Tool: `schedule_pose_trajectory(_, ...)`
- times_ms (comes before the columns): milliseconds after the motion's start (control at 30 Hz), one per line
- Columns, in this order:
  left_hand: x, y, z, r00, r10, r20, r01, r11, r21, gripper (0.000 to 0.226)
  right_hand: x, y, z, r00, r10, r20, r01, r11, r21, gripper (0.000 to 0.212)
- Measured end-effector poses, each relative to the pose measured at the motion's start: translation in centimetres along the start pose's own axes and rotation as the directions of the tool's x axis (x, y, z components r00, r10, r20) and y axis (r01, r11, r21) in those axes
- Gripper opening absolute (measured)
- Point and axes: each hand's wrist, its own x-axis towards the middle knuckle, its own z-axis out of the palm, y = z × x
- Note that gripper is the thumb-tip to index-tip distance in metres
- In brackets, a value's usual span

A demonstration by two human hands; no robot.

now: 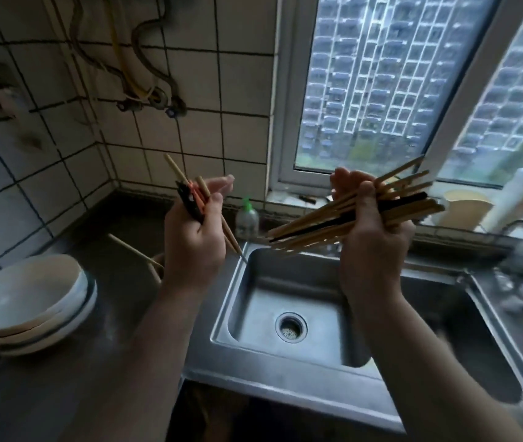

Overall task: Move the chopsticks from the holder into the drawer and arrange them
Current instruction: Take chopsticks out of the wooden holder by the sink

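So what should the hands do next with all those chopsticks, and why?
Probably put the left hand's few chopsticks in with the right hand's big bundle. Both hands are full above the sink, and no drawer shows, so one free hand would likely be needed to open it.

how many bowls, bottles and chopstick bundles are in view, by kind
stacked bowls: 3
bottles, green-capped bottle and white bottle: 2
chopstick bundles, one in the left hand, one in the right hand: 2
total: 7
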Motion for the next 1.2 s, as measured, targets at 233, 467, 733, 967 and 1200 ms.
schedule_pose_trajectory(233, -12.4, 3.8, 8.5, 0.957, -0.077, 0.279, 0.120, 0.983, -0.140, 0.021, -6.1, -8.7, -14.3, 0.964, -0.075, -0.256, 0.027, 0.982, -0.186, 0.015)
schedule_pose_trajectory(467, -25.0, 8.5, 17.1, 0.789, -0.065, 0.611, 0.228, 0.955, -0.192, 0.021, -13.4, -16.4, -28.0, 0.885, -0.223, -0.408, 0.065, 0.928, -0.367, 0.019)
schedule_pose_trajectory(733, -39.8, 14.2, 26.4, 0.403, 0.015, 0.915, 0.347, 0.923, -0.168, 0.021, -22.3, -24.0, -41.8, 0.674, -0.368, -0.640, 0.012, 0.872, -0.488, 0.018)
schedule_pose_trajectory(967, -52.5, 19.1, 33.0, 0.077, 0.196, 0.978, 0.374, 0.903, -0.211, 0.023, -31.5, -29.6, -50.9, 0.370, -0.519, -0.771, -0.120, 0.796, -0.593, 0.020)
schedule_pose_trajectory(1200, -65.2, 24.5, 39.1, -0.235, 0.256, 0.938, 0.477, 0.871, -0.118, 0.024, -38.8, -34.9, -60.7, 0.140, -0.647, -0.750, -0.265, 0.705, -0.658, 0.020)
